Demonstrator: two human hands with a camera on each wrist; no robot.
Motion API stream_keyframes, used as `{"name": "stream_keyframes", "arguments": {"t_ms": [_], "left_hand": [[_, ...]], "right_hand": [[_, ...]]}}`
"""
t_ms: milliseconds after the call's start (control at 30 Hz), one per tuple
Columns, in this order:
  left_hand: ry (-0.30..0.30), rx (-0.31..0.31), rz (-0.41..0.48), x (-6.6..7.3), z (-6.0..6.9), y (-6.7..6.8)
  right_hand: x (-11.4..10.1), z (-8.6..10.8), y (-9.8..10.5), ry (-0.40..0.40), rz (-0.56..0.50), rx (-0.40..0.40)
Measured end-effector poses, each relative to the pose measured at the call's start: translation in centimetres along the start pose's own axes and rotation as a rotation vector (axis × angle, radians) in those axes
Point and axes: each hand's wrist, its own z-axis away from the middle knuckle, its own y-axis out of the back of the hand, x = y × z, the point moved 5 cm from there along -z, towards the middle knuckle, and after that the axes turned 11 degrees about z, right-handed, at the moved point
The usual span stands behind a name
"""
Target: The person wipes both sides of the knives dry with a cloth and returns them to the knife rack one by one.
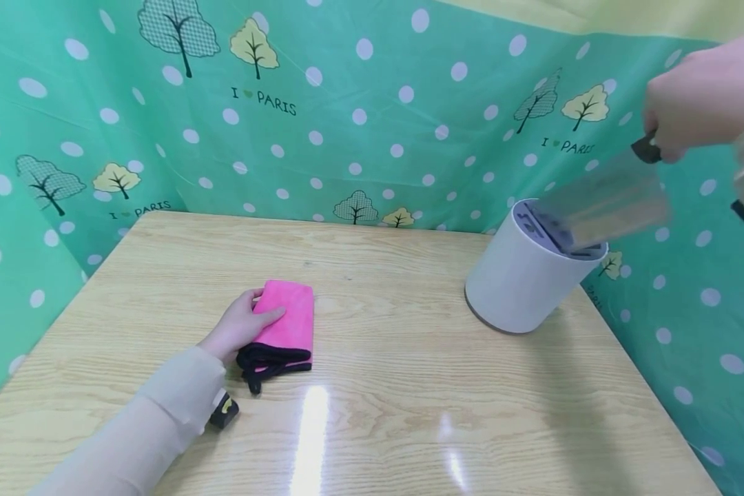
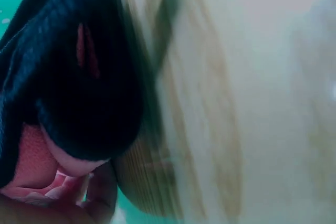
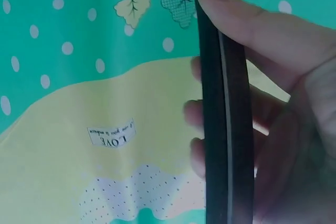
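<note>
My right hand [image 1: 694,103] grips the dark handle [image 3: 212,103] of a cleaver, with the thumb along one side and the fingers round the other. The cleaver's broad blade [image 1: 626,200] is blurred and tilts down to the left, its lower end at the slotted top of a white round knife block [image 1: 508,289]. Whether the blade's edge sits in a slot I cannot tell. On the left, my left hand [image 1: 238,325] holds a folded pink towel [image 1: 293,313] with black trim, thumb on top. The towel's black edge [image 2: 89,108] fills much of the left wrist view.
A light wooden table [image 1: 397,358] lies under everything, and the knife block stands near its right back edge. Green dotted curtain cloth [image 1: 359,124] hangs behind and along both sides. A small black device [image 1: 224,411] is at the left wrist.
</note>
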Motion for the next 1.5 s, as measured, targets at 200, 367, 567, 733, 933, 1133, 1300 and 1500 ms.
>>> {"name": "stream_keyframes", "arguments": {"t_ms": [200,367,567,733,933,1133,1300,1500], "left_hand": [[-0.025,-0.003,-0.061,0.1,-0.4,0.0],[-0.024,-0.016,-0.104,0.1,-0.5,0.4],[-0.028,-0.024,-0.123,0.1,-0.5,0.6],[-0.026,-0.023,-0.13,-0.1,-0.5,0.7],[-0.018,-0.032,-0.131,-0.1,-0.5,0.7],[-0.013,-0.033,-0.134,-0.2,-0.5,0.8],[-0.009,-0.033,-0.144,-0.1,-0.4,0.8],[-0.018,-0.024,-0.155,0.2,-0.4,0.7]], "right_hand": [[-1.6,0.0,-0.1,-0.007,0.108,0.019],[-2.9,-0.9,-0.8,0.031,0.139,0.007],[-4.5,-2.1,-1.2,0.084,0.164,0.013],[-6.3,-2.7,-1.8,0.127,0.235,0.064],[-7.9,-4.2,-3.0,0.128,0.263,0.064],[-9.0,-5.0,-4.0,0.123,0.254,0.041],[-10.1,-5.4,-4.8,0.121,0.288,0.053],[-10.5,-5.9,-5.4,0.12,0.301,0.047]]}}
